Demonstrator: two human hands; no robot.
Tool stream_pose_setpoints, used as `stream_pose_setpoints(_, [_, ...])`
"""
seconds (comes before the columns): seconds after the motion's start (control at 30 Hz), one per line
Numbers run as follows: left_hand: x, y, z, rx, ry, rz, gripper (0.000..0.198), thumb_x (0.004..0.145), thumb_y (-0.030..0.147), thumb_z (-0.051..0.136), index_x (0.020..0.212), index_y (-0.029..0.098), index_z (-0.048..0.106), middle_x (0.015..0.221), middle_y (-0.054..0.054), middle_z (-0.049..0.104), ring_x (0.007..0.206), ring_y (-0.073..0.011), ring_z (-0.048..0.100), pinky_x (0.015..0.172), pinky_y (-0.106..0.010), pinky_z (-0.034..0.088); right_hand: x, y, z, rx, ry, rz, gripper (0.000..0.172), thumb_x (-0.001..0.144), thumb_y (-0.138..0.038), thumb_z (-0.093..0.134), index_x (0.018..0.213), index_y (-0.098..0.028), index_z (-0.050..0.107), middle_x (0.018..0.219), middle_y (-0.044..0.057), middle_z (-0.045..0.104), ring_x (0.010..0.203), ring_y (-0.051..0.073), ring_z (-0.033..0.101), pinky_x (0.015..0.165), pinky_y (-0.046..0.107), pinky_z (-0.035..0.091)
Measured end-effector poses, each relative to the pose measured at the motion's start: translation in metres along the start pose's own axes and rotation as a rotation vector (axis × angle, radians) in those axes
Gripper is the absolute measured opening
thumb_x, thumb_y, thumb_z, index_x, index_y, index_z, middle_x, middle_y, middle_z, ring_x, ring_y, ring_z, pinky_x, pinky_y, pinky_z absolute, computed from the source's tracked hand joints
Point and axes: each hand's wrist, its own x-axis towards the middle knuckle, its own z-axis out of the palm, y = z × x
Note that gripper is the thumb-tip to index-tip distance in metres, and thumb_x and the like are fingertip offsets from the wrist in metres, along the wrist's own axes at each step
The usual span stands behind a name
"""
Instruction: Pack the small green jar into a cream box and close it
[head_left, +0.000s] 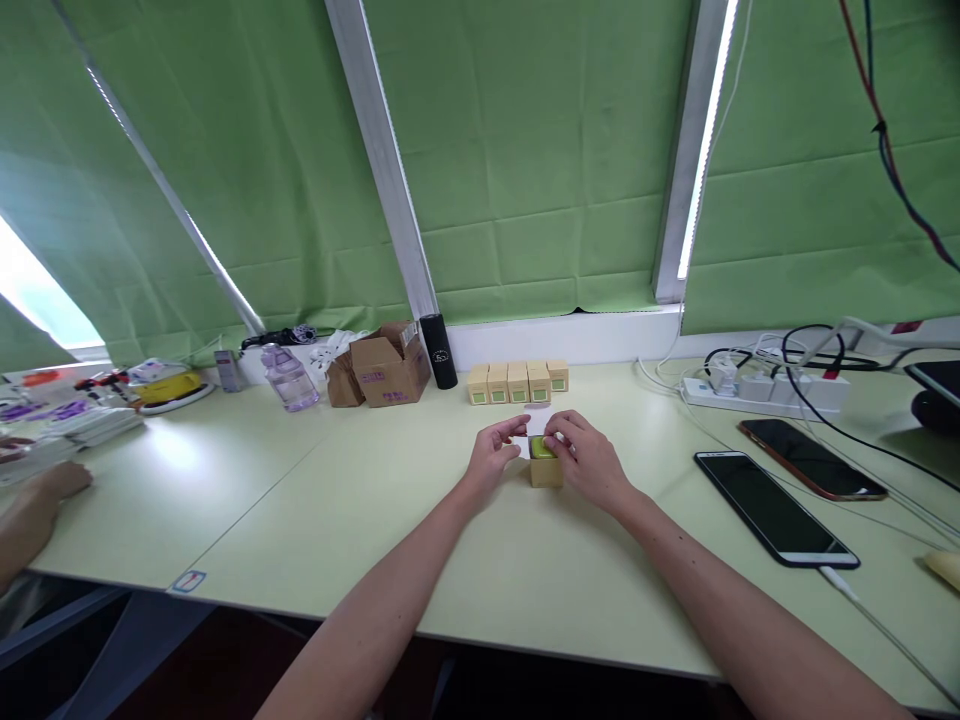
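Observation:
A small cardboard box (546, 474) stands on the table in front of me with its top open and its white-lined flaps raised. Inside its mouth sits a green square item (540, 449), whose exact kind I cannot make out. At the left side of the box is my left hand (491, 460), thumb and fingers apart, the fingertips by the white side flap (523, 447). From the right, my right hand (592, 465) has its fingers closed on the green item at the box's opening; the hand hides part of both.
Several small closed boxes (517, 384) stand in a row behind. Further left are an opened carton (390, 370), a black cylinder (439, 352) and a clear bottle (289, 378). Two phones (776, 508), cables and a power strip (765, 393) lie right. Another person's hand (60, 482) is far left.

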Motion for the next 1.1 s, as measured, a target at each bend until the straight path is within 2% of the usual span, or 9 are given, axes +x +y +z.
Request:
stream_pose_setpoints(0.17, [0.000, 0.000, 0.001, -0.019, -0.001, -0.007, 0.060, 0.067, 0.016, 0.069, 0.126, 0.016, 0.078, 0.123, -0.014, 0.077, 0.119, -0.0301, 0.064, 0.097, -0.038, 0.050, 0.002, 0.006, 0.005, 0.115, 0.013, 0.074, 0.014, 0.097, -0.028, 0.056, 0.091, -0.025, 0.068, 0.117, 0.005, 0.061, 0.069, 0.014, 0.059, 0.073, 0.036, 0.053])
stream_pose_setpoints(0.47, [-0.001, 0.000, 0.000, -0.024, 0.000, -0.003, 0.058, 0.068, 0.016, 0.070, 0.125, 0.016, 0.079, 0.123, -0.014, 0.077, 0.119, -0.0302, 0.064, 0.097, -0.038, 0.049, 0.004, 0.007, 0.009, 0.265, 0.043, 0.149, 0.017, 0.091, -0.029, 0.061, 0.085, -0.024, 0.076, 0.107, 0.007, 0.058, 0.083, 0.020, 0.061, 0.078, 0.039, 0.054])
stream_pose_setpoints(0.73, [0.000, -0.003, -0.001, -0.042, -0.012, -0.013, 0.058, 0.069, 0.018, 0.072, 0.127, 0.015, 0.078, 0.119, -0.014, 0.076, 0.118, -0.0306, 0.065, 0.095, -0.037, 0.049, 0.007, 0.008, 0.011, 0.320, 0.043, 0.271, 0.014, 0.083, -0.026, 0.069, 0.074, -0.025, 0.079, 0.095, 0.005, 0.056, 0.081, 0.020, 0.059, 0.077, 0.039, 0.054])
stream_pose_setpoints(0.93, [0.001, -0.005, -0.002, -0.056, -0.011, -0.012, 0.057, 0.069, 0.018, 0.072, 0.126, 0.015, 0.078, 0.116, -0.014, 0.077, 0.114, -0.0294, 0.067, 0.094, -0.036, 0.049, 0.008, 0.010, 0.012, 0.345, 0.063, 0.253, 0.013, 0.082, -0.026, 0.069, 0.075, -0.025, 0.080, 0.092, 0.005, 0.057, 0.082, 0.021, 0.062, 0.077, 0.040, 0.055])
stream_pose_setpoints(1.1, [0.004, -0.010, -0.004, -0.102, -0.004, -0.026, 0.058, 0.067, 0.018, 0.073, 0.124, 0.015, 0.079, 0.110, -0.012, 0.076, 0.109, -0.0274, 0.067, 0.091, -0.034, 0.048, 0.004, 0.010, 0.013, 0.374, 0.110, 0.224, 0.017, 0.088, -0.033, 0.065, 0.080, -0.025, 0.078, 0.095, 0.007, 0.063, 0.083, 0.022, 0.062, 0.075, 0.039, 0.055])
